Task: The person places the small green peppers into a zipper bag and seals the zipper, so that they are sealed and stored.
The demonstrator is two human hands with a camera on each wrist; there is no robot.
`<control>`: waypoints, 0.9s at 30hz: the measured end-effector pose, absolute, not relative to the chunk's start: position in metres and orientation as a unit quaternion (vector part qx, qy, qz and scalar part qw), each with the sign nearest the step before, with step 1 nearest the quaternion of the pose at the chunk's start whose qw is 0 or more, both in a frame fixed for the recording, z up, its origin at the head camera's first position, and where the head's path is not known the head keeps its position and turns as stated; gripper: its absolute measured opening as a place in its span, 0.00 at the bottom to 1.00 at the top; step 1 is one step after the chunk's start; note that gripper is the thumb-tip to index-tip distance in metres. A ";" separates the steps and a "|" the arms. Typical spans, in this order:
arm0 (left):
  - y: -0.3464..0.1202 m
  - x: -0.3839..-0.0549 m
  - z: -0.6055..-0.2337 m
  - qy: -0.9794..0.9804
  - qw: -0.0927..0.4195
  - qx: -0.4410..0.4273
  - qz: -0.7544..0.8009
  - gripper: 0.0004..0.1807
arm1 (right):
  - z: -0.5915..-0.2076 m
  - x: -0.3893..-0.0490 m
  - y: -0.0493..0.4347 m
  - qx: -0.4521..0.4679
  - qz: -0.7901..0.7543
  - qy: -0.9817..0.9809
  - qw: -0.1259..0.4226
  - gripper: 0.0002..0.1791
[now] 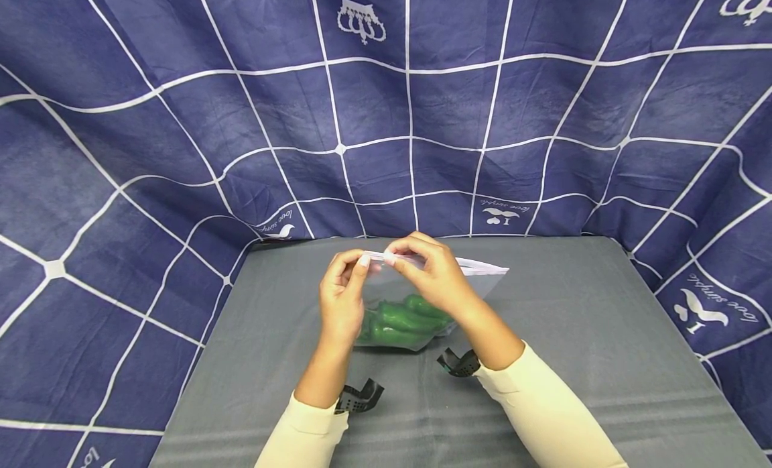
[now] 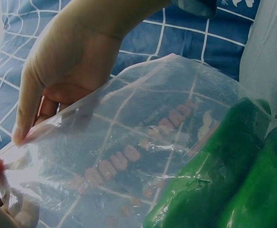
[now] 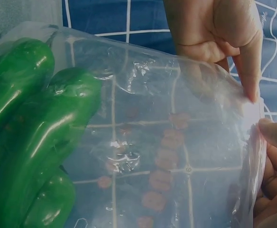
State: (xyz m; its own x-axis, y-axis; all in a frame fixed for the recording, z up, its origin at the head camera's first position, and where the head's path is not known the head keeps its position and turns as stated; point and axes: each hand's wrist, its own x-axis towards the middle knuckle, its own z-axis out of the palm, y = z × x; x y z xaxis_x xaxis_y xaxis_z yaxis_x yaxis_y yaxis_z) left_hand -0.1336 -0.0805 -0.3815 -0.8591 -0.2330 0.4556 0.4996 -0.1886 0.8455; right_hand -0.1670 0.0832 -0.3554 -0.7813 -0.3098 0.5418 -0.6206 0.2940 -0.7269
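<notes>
A clear zip bag [image 1: 491, 283] stands on the grey table, its pale pink zip strip [image 1: 485, 267] at the top. Several long green peppers [image 1: 395, 320] lie in its lower part. My left hand [image 1: 342, 297] pinches the strip near its left end between thumb and fingers. Close beside it, my right hand [image 1: 435, 273] pinches the same strip, thumb toward me. To the right of that hand the strip's two edges look apart. In the right wrist view, reddish printing [image 3: 166, 156] shows on the bag [image 3: 129, 95], with peppers [image 3: 48, 118] at the left.
The grey table cover [image 1: 543, 361] spreads around the bag. Behind and on both sides hangs a blue curtain [image 1: 446, 112] with white grid lines. Black camera mounts stick out from both wrists, one at the left wrist [image 1: 362, 397] and one at the right wrist [image 1: 458, 364].
</notes>
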 end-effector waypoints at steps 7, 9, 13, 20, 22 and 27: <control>-0.081 -0.134 -0.382 -0.587 0.242 -0.114 -0.764 0.12 | -0.356 -0.167 0.084 0.290 0.515 -0.791 0.156 0.05; -0.082 -0.134 -0.382 -0.586 0.244 -0.116 -0.764 0.12 | -0.356 -0.167 0.085 0.288 0.513 -0.793 0.157 0.04; -0.082 -0.134 -0.381 -0.589 0.246 -0.114 -0.761 0.12 | -0.356 -0.166 0.085 0.284 0.512 -0.796 0.156 0.04; -0.084 -0.134 -0.381 -0.592 0.249 -0.107 -0.759 0.12 | -0.356 -0.166 0.086 0.283 0.511 -0.796 0.159 0.05; -0.084 -0.134 -0.381 -0.595 0.250 -0.106 -0.757 0.12 | -0.356 -0.165 0.087 0.283 0.510 -0.796 0.160 0.05; -0.085 -0.134 -0.380 -0.595 0.252 -0.104 -0.756 0.13 | -0.357 -0.166 0.089 0.285 0.505 -0.798 0.164 0.05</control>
State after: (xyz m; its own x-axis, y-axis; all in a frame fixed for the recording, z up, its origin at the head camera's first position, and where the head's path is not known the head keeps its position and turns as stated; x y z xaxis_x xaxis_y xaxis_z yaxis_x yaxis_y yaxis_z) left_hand -0.1341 -0.0852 -0.3803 -0.8513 -0.2583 0.4566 0.5047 -0.1658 0.8472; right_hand -0.1656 0.0895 -0.3567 -0.7843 -0.2886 0.5491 -0.6198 0.3272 -0.7133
